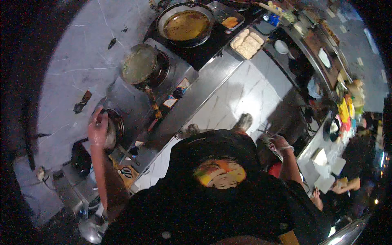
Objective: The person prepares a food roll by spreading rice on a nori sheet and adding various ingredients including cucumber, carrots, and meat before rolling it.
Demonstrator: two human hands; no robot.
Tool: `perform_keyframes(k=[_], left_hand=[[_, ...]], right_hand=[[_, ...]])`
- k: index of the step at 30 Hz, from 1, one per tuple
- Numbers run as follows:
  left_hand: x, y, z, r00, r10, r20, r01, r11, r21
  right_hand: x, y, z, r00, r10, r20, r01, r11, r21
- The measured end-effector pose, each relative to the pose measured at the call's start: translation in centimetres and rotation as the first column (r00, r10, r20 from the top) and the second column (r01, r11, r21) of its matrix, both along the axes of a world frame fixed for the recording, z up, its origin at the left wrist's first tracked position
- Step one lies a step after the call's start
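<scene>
At the left, my left hand (98, 131) is in a clear glove over a round pot (114, 130) on the steel counter. Its fingers are bent, and a blurred dark streak extends beyond them; whether they grip it is unclear. My right hand (280, 143), also in a clear glove, is out to the right with curled fingers. Thin metal shapes (267, 132) show at its fingertips, too blurred to tell whether they are held. Ahead of me, a pan with cloudy liquid (139, 65) sits on a burner, its handle (153, 102) towards me.
A wide pan of brown oil (186, 26) stands at the back. Near it are a tray of pale breaded pieces (248, 43) and a tray with an orange piece (229, 22). Scissors (125, 172) lie at lower left. Another person's hand (317, 199) is by the right-hand table (306, 167).
</scene>
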State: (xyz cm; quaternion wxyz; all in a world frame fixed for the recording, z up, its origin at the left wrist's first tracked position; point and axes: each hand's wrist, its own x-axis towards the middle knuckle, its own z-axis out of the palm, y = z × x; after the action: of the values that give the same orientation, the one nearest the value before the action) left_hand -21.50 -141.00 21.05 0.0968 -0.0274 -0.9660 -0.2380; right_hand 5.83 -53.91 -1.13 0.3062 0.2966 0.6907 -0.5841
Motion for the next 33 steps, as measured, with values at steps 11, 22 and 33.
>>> perform_keyframes(k=[11, 22, 33], left_hand=[[8.9, 16.0, -16.2, 0.761, 0.632, 0.145, -0.631, 0.774, -0.059], [-3.4, 40.3, -16.4, 0.768, 0.145, 0.624, -0.636, 0.055, 0.77], [-4.5, 52.6, -20.2, 0.438, 0.039, 0.898, -0.655, 0.698, 0.289]], right_hand=[[-1.8, 20.5, -1.8, 0.959, -0.098, 0.267, 0.109, 0.994, -0.027], [-18.4, 37.9, 2.3, 0.89, 0.451, 0.065, -0.43, 0.784, 0.448], [-24.9, 31.7, 7.1, 0.903, 0.295, 0.312, -0.388, 0.872, 0.298]])
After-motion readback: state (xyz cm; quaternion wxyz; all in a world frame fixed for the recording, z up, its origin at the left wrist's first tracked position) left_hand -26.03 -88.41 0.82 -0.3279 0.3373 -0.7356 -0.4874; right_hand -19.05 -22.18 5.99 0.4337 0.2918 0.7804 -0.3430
